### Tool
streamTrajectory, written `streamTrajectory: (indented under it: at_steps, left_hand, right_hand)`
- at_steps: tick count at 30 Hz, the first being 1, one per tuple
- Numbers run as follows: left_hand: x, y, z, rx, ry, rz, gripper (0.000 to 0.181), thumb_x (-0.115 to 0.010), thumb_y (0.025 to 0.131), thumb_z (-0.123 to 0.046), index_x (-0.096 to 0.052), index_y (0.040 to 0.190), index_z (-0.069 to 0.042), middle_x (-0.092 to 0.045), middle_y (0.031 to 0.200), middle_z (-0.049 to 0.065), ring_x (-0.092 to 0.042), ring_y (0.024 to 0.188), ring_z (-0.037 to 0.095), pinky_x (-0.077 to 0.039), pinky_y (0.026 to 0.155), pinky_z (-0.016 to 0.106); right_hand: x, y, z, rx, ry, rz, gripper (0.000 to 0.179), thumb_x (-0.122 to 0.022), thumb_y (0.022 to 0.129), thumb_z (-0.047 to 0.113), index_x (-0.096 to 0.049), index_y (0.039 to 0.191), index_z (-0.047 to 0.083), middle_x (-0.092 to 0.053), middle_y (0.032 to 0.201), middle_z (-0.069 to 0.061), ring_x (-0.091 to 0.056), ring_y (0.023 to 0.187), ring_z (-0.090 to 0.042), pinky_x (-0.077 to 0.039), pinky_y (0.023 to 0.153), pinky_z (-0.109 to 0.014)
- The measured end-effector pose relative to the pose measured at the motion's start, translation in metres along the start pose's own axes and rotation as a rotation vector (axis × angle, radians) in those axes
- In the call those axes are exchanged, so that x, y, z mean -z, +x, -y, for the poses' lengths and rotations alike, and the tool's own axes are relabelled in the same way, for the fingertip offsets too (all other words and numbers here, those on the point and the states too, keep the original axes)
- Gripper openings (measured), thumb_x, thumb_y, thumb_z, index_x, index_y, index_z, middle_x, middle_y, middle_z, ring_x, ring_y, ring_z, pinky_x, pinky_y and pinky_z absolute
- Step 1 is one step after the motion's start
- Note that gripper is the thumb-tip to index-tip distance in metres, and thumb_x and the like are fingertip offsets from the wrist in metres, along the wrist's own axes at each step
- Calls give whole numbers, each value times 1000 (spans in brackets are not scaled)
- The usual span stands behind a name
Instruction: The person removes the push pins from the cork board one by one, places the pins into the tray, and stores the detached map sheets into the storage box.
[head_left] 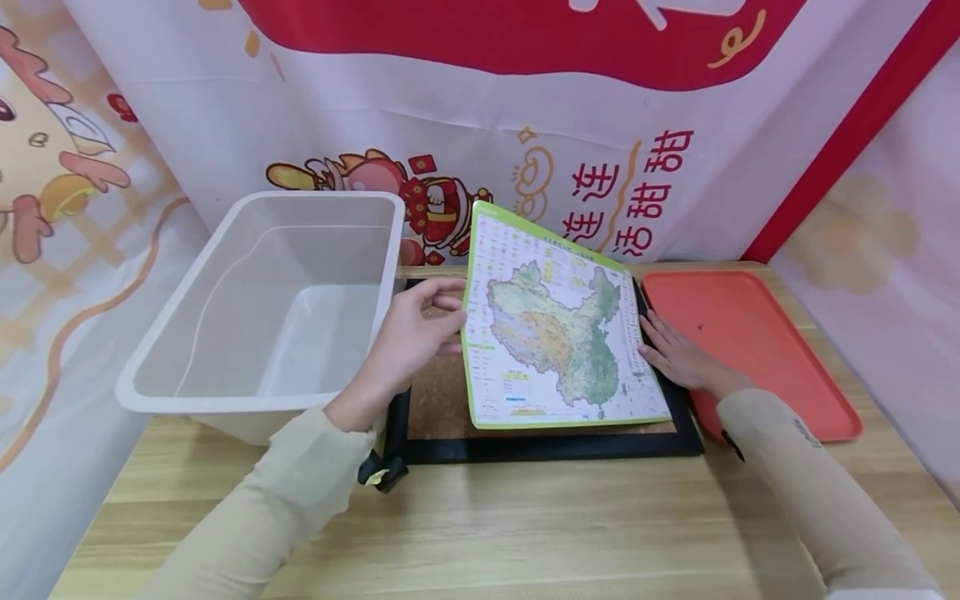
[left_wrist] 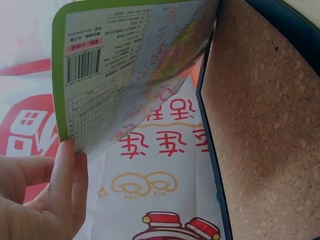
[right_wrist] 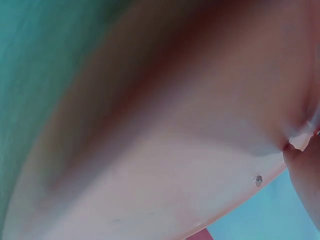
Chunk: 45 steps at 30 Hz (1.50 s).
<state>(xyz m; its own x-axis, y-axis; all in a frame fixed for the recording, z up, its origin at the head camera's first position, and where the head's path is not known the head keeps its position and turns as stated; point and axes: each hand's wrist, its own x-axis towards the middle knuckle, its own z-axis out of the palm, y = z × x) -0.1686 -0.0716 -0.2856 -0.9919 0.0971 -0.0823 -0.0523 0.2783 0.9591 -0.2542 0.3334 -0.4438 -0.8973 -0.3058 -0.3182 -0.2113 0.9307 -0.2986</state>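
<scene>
Two hands (head_left: 408,329) (head_left: 678,354), left pinching one map (head_left: 555,333) (tilted), one corkboard (head_left: 437,396) beneath

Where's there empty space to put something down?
The table is bare before the corkboard, between the two sleeves. The red tray, right of the corkboard, is mostly bare too. It's crowded over the corkboard: the map, left hand gripping its edge, right hand opposite.

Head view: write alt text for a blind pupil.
A left hand holds up the left edge of a green-bordered map sheet over a black-framed cork board, the right hand at the sheet's right edge. A white plastic tub stands left, a red rectangular tray right.
</scene>
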Motion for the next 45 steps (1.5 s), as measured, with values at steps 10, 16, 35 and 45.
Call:
streamTrajectory:
  at_steps: [10, 16, 35, 45]
  left_hand:
    - [15, 1, 0, 22, -9, -50, 40, -55, 95, -10, -53, 135, -14, -56, 109, 10, -63, 79, 13, -59, 67, 25]
    - [26, -5, -7, 2, -33, -66, 40, -54, 96, -10, -52, 136, -13, -54, 108, 8, -62, 84, 14, -58, 66, 23]
    - [81, -24, -22, -123, -180, -266, 50, -57, 93, -4, -45, 142, -4, -50, 99, -1, -66, 74, -1, -57, 63, 18]
    - [114, -31, -15, -183, -442, -351, 35, -61, 87, 4, -59, 118, -12, -49, 92, 3, -61, 72, 5, -56, 54, 20]
  right_hand:
    - [3, 0, 1, 26, 4, 0, 78, -23, 99, 59, 5, 154, 10, 9, 161, -18, 5, 147, -42, -3, 114, -66]
    - [3, -1, 2, 41, 7, -5, 78, -28, 100, 56, 1, 154, 8, 6, 161, -20, 2, 147, -44, -6, 114, -67]
    - [2, 1, 0, 44, 3, -14, 78, -30, 100, 55, 0, 154, 7, 5, 160, -23, 2, 146, -46, -5, 114, -66]
    - [-1, 1, -3, 34, 10, -7, 78, -28, 100, 56, 3, 154, 11, 8, 161, -20, 4, 147, -45, -3, 114, -66]
